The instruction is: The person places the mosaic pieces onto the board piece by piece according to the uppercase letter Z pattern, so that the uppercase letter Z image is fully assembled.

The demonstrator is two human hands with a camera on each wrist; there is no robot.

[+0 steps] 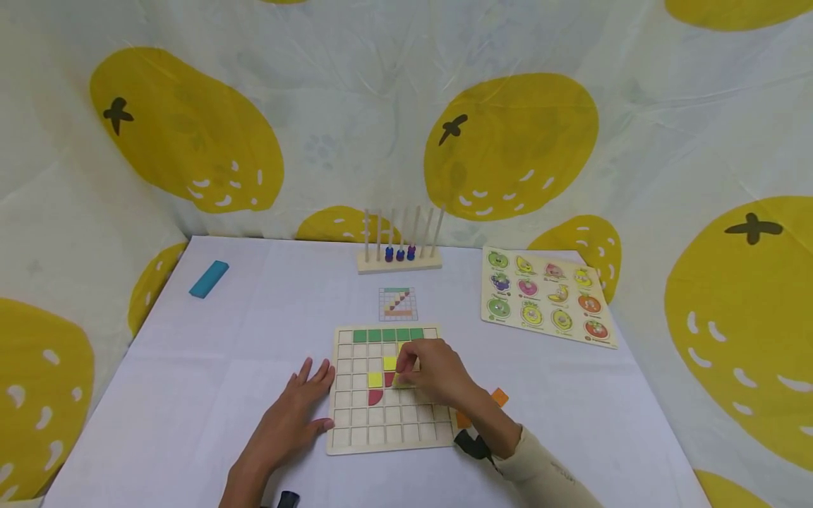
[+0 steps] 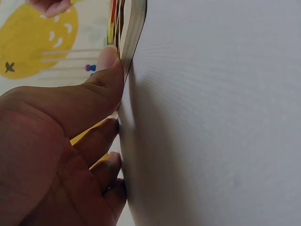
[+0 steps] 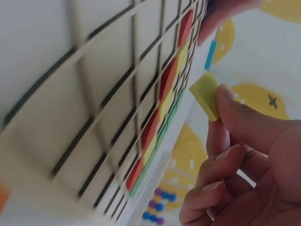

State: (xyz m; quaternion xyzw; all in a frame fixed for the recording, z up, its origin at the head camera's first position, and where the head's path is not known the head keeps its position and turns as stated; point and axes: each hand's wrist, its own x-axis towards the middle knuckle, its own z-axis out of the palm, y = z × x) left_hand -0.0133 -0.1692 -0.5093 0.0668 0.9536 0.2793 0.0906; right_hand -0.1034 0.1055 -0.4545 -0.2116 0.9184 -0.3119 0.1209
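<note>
My right hand (image 1: pixel 435 368) is over the wooden grid board (image 1: pixel 394 430), pinching a yellow square tile (image 3: pixel 206 96) between thumb and fingers. In the right wrist view that tile is held up off the board's surface. My left hand (image 1: pixel 298 409) rests at the board's left edge, fingers spread, the thumb touching the rim in the left wrist view. A row of green tiles (image 1: pixel 389 335) lies near the top of the grid. Below them a diagonal holds yellow tiles (image 1: pixel 375 379) and red quarter-round tiles (image 1: pixel 376 397), partly hidden behind my right hand.
A small pattern card (image 1: pixel 398 304) lies beyond the board, before a pegged bead stand (image 1: pixel 400 264). To the right sits a fruit puzzle board (image 1: pixel 546 300); orange tiles (image 1: pixel 500 397) lie by my right forearm. A teal block (image 1: pixel 209 279) is at the far left.
</note>
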